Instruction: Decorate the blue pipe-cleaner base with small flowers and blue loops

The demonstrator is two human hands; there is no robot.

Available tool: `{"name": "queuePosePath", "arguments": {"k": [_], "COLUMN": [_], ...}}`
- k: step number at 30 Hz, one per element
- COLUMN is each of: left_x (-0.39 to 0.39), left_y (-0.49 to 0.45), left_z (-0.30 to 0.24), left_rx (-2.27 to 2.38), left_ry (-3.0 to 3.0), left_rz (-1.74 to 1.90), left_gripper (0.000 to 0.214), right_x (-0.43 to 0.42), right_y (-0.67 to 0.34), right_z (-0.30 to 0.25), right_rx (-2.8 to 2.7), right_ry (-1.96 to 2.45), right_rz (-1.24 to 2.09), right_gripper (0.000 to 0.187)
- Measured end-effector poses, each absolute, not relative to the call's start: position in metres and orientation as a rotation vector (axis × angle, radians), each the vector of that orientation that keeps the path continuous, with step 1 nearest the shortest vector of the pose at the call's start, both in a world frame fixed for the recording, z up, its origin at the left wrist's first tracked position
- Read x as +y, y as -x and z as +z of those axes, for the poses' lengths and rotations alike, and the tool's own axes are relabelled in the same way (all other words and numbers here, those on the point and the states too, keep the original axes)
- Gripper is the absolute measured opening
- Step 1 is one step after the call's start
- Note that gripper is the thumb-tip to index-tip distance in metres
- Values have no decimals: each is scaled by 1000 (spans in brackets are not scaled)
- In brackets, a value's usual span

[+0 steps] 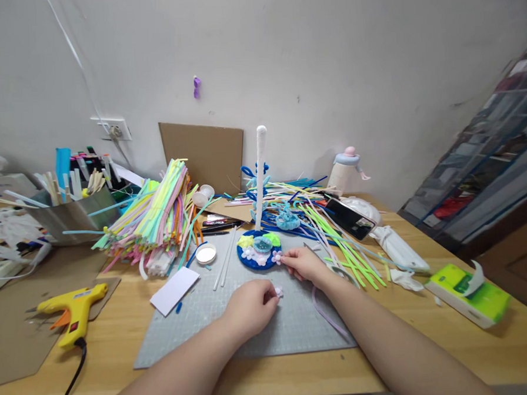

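The work showing is the dressing of the blue disc, which is lying at the far edge of the mat with a white post rising just behind it. The right hand is reaching to the disc's near right edge, thumb and forefinger pinching closed on the rim flower; the other fingers are curling loosely. The left hand is resting on the mat nearer in, fingers closing into a light pinch on the loose flower, just near of the disc and apart from it.

By my reading, this is the fitting step. Setting the loose flower beside the rim one would be calling for a short, fine move to the far side, with the right hand steadying the disc.

Room is looking good in the middle: the mat near of the disc is lying bare except for a lilac stem running beside the right forearm. To the left, the white card, two white sticks and a small lid are lying at or near the mat's far left corner, and the glue gun is lying well off to the left on the desk. To the right, loose stems are fanning toward the right hand, and the phone is sitting beyond them. The post is the one tall thing to be steering around.
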State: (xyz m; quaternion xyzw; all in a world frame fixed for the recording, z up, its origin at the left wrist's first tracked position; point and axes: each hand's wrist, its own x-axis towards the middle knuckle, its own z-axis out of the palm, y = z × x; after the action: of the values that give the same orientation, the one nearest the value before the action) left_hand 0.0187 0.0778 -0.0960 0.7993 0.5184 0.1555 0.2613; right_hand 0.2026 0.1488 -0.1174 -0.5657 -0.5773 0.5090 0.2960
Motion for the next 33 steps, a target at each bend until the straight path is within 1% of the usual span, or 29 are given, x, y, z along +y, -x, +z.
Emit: {"name": "queuePosePath", "arguments": {"k": [26, 33], "left_x": [75, 76], "left_y": [-21, -21], "left_z": [-88, -91], "left_rx": [1435, 1430], "left_ry": [-2152, -2168], "left_rz": [368, 382], "left_gripper": [17, 16], "right_x": [149, 153], "right_y": [-199, -200], "right_z": [-115, -122], "right_rx": [-1507, -1500], "right_ry": [1531, 1550], "right_rz": [1358, 1337], "right_gripper": [24, 23]}}
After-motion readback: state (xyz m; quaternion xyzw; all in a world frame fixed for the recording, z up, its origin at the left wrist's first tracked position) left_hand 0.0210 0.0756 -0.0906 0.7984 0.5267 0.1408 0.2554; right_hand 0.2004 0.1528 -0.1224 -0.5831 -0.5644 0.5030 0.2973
